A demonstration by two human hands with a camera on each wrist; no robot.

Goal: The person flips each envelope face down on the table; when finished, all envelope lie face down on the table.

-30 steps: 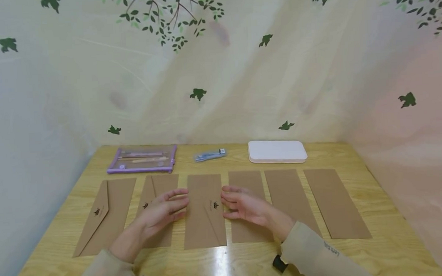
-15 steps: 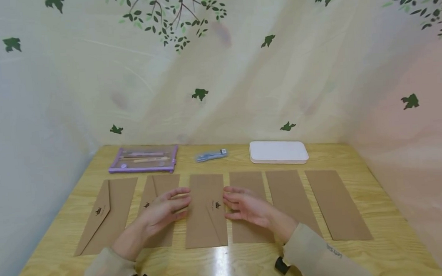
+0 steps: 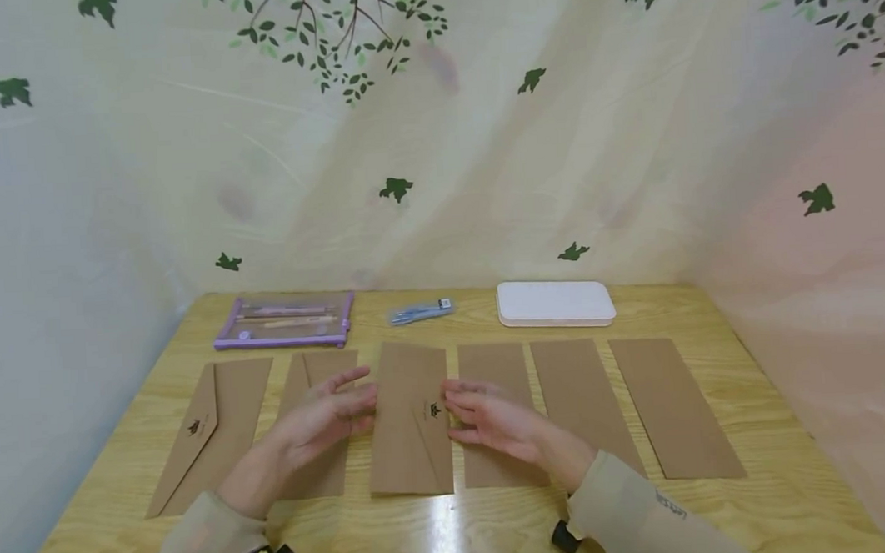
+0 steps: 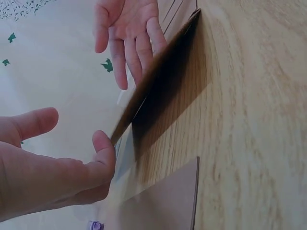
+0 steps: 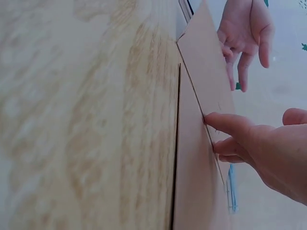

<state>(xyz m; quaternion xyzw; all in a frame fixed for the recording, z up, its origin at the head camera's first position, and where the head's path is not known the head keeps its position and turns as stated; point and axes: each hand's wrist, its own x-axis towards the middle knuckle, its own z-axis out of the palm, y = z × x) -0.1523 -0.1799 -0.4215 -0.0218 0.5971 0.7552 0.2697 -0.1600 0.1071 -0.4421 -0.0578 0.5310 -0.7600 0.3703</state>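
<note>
Between my two hands a brown paper envelope [image 3: 409, 429] with a crown print is tilted, its left side raised off the table. My left hand [image 3: 311, 425] has its fingertips at the raised left edge; the thumb stands apart from the paper in the left wrist view, where a dark shadow lies under the envelope [image 4: 144, 91]. At the opposite edge, the fingertips of my right hand [image 3: 503, 424] touch the paper with fingers extended. The right wrist view shows those fingers [image 5: 230, 127] against the edge, thumb away from it.
Flat envelopes lie on both sides: a flap-up one [image 3: 242, 404] far left, one partly under my left hand [image 3: 310, 475], and several plain ones [image 3: 675, 406] to the right. Behind them are a purple-trimmed pencil pouch [image 3: 283, 320], a small pack of blue pens [image 3: 420, 312] and a white case [image 3: 557, 304].
The middle envelope lay flat before; now its left side has lifted and its far end has turned slightly. My left fingers have spread a little, while the right hand stays nearly in place.
</note>
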